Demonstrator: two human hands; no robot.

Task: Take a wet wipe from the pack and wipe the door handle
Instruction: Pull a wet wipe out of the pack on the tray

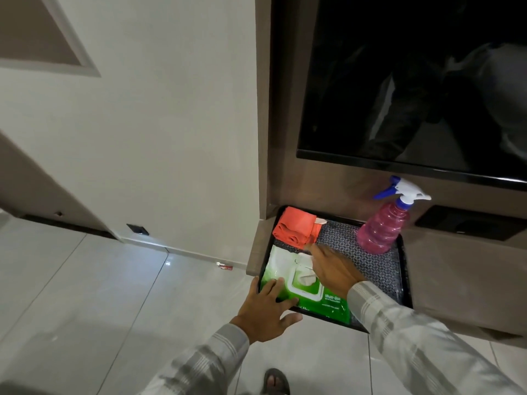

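Observation:
A green and white wet wipe pack (330,305) lies in a black tray (406,269) on a low ledge, its white lid flipped up. A white wipe (306,277) shows in the opening. My left hand (268,309) presses flat on the pack's near left corner, fingers spread. My right hand (333,269) reaches over the opening, its fingertips at the wipe and the raised lid; whether they pinch the wipe is hidden. No door handle is in view.
A folded orange cloth (296,226) lies at the tray's far left. A pink spray bottle (382,226) with a blue and white trigger stands at its far right. A dark TV screen (413,81) hangs above. White wall and glossy tiled floor lie left; my sandalled foot (275,382) is below.

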